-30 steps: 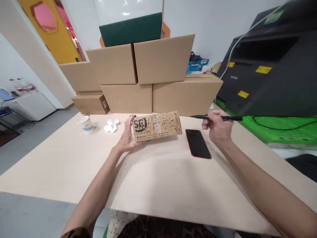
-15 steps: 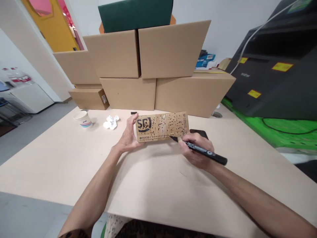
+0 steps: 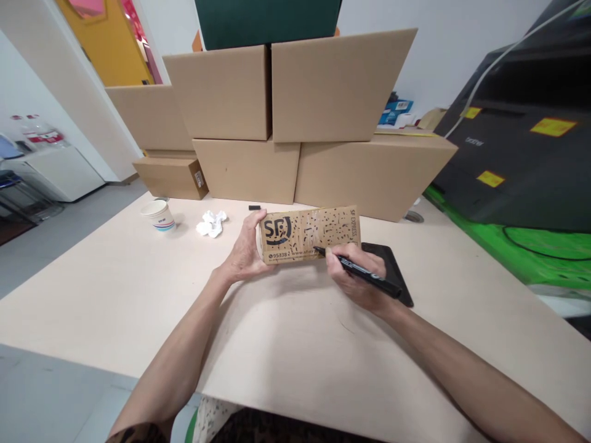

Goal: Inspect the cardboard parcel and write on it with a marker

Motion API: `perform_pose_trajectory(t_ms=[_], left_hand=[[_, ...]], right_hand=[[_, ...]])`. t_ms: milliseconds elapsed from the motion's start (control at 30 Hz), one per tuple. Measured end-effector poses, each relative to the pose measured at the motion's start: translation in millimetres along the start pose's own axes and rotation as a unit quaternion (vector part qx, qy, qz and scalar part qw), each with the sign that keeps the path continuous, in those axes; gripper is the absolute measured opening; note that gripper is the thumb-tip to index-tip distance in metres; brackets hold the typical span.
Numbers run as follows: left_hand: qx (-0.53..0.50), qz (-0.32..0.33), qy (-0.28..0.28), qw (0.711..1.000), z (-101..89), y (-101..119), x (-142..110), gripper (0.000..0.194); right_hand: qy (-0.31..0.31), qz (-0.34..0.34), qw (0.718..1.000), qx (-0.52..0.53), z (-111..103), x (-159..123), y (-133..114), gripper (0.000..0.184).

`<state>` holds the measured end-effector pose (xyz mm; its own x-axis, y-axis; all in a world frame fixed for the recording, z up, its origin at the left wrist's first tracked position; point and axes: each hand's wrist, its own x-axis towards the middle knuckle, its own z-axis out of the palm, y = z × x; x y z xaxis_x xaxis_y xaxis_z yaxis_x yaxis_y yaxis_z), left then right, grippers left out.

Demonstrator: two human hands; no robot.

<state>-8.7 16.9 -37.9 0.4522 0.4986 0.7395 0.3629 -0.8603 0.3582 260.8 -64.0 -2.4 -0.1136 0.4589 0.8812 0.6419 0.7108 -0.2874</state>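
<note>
A small brown cardboard parcel [image 3: 309,234] printed with black letters and specks stands on its edge on the pale table [image 3: 115,295]. My left hand [image 3: 244,252] grips its left end, fingers wrapped round it. My right hand [image 3: 357,277] is closed on a black marker pen [image 3: 360,271]. The pen's tip touches the parcel's lower front face. A black phone [image 3: 392,271] lies flat behind my right hand, partly hidden by it.
Several large cardboard boxes [image 3: 323,123] are stacked at the table's far edge. A paper cup [image 3: 158,215], a crumpled white tissue [image 3: 211,223] and a small black cap [image 3: 254,207] sit at the left. A black printer [image 3: 521,141] stands on a green surface at the right.
My right hand has brought the marker from above the phone down and left to the parcel's front. The pen tip has crept further left along the parcel. My left hand keeps hold.
</note>
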Motion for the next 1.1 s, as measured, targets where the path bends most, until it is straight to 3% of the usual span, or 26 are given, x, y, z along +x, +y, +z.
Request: perform_pose_trajectory(t_ms=[133,267,467,633,733,867,1000,1100], left_hand=[[0.001,0.004,0.002,1.0,0.7,0.8,-0.1,0.123],[0.008,0.012,0.009,1.0,1.3,0.5,-0.4,0.121],[0.01,0.017,0.012,1.0,2.5,-0.4,-1.4,0.12],[0.01,0.017,0.008,1.0,2.2,1.0,-1.2,0.122],[0.0,0.01,0.006,1.0,2.2,2.0,-1.3,0.121],[-0.01,0.002,0.011,1.0,3.2,2.8,-2.3,0.122],[-0.02,-0.005,0.008,1.0,3.1,2.9,-3.4,0.122],[-0.02,-0.006,0.003,1.0,2.3,2.1,-4.3,0.122]], right_hand=[[0.019,0.03,0.999,0.002,-2.6,4.9,1.2,0.013],[-0.007,0.062,0.998,0.009,-4.1,7.5,3.0,0.014],[0.046,0.079,0.995,0.045,-3.0,10.8,3.3,0.013],[0.006,0.105,0.992,0.068,-3.0,11.8,6.3,0.015],[0.036,0.13,0.99,0.045,-8.2,9.1,13.5,0.015],[0.074,0.155,0.985,0.005,-15.2,4.1,35.3,0.01],[0.129,0.167,0.977,-0.024,-20.3,-3.6,75.2,0.017],[0.068,0.18,0.98,-0.043,-23.5,-16.8,108.9,0.024]])
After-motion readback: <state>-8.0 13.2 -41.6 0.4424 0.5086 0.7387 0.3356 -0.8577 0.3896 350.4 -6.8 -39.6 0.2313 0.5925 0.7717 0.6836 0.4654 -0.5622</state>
